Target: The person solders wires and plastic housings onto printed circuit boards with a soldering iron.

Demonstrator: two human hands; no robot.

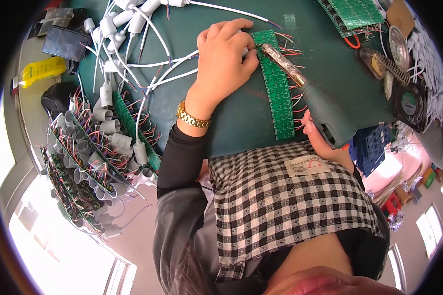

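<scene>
Dark green, the work mat [339, 61] lies under the circuit-board strip [279, 93]. Right of the strip, the right hand [324, 145] grasps the soldering iron [322, 108] by its handle, seemingly clear of hot metal. At the strip's upper left, the left hand [225, 64] curls, perhaps steadying; what it pinches, I cannot tell.

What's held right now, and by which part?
Right hand: the soldering iron, by its dark handle. Left hand: at the far end of the green circuit board; its grip is hidden, can't tell.
</scene>
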